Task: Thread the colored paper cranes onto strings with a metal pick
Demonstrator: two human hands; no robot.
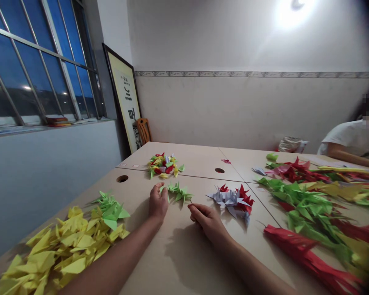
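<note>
Several folded green paper cranes lie in a short row between my two hands. My left hand is at the row's left end, its fingers curled around a green crane that is partly hidden behind the thumb. At the right end, my right hand pinches the end of a thin dark strand, which could be a needle, wire or thread. Just right of that hand sits a cluster of white cranes with red cranes behind it. Left of my left hand are loose green cranes beside a heap of yellow cranes.
A mixed-colour bundle of cranes rests farther back. Long green strands of cranes and a red strand cover the right side. The table has round holes and seams. Another person sits at far right.
</note>
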